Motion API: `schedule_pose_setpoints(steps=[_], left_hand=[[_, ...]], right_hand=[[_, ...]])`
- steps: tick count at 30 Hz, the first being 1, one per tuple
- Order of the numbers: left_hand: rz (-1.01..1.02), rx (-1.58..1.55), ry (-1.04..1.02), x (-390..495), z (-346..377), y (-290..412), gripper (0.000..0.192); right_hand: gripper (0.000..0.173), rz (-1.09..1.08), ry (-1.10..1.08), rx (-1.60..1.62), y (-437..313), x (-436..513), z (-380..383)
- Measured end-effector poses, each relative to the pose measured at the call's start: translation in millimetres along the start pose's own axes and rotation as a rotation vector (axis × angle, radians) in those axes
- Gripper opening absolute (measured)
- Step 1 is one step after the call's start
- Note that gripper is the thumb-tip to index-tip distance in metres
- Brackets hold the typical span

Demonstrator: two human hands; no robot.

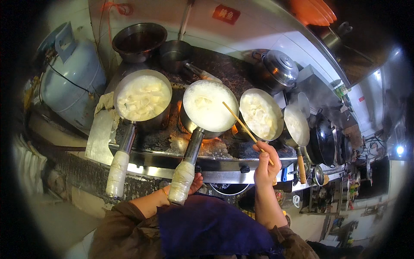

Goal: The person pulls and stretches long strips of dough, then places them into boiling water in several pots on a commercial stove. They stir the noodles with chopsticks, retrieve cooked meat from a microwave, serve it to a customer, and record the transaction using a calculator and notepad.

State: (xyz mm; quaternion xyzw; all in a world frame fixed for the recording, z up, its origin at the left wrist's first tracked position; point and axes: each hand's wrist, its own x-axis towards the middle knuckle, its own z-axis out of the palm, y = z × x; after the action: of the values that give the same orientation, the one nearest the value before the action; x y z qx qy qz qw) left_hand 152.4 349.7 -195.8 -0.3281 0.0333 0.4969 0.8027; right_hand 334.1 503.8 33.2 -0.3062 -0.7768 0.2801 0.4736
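Observation:
My right hand [267, 162] grips a long wooden chopstick [242, 124]. Its tip reaches over the saucepan of frothy white liquid [207, 103], where a pale lump shows in the foam. Orange flame glows under this pan. My left hand [196, 184] is low at the stove's front edge, below a control knob [198, 169]. The pan's wrapped handle [181, 181] hides part of that hand, so its grip is unclear. To the left sits a saucepan of pale pieces in cloudy liquid [144, 97]. Another saucepan with whitish pieces [260, 115] stands right of the foamy one.
A smaller wooden-handled pan [296, 126] and a black wok [321, 140] continue along the right. Behind the burners are a dark metal basin [139, 42], an unused-looking dark pan [176, 55] and a lidded pot [279, 69]. A gas cylinder [72, 84] stands left.

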Motion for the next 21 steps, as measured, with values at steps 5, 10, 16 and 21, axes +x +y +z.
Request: schedule_pose_setpoints(steps=[5, 10, 16, 21], left_hand=[[0.099, 0.024, -0.22, 30.3, -38.1, -1.1, 0.021], [-0.023, 0.003, -0.395, 46.4, -61.1, 2.7, 0.027], [-0.087, 0.256, -0.382, -23.2, 11.8, -2.6, 0.064], [0.078, 0.431, -0.351, -90.1, 98.5, -30.5, 0.083]], right_hand=[[0.025, 0.091, 0.037, 0.082, 6.4, -6.8, -2.0], [0.021, 0.079, 0.04, 0.063, 5.8, -1.6, 2.9], [0.018, -0.112, -0.198, 0.008, -13.6, 27.8, 24.0], [0.012, -0.195, -0.394, -0.166, -12.8, 55.9, 57.1]])
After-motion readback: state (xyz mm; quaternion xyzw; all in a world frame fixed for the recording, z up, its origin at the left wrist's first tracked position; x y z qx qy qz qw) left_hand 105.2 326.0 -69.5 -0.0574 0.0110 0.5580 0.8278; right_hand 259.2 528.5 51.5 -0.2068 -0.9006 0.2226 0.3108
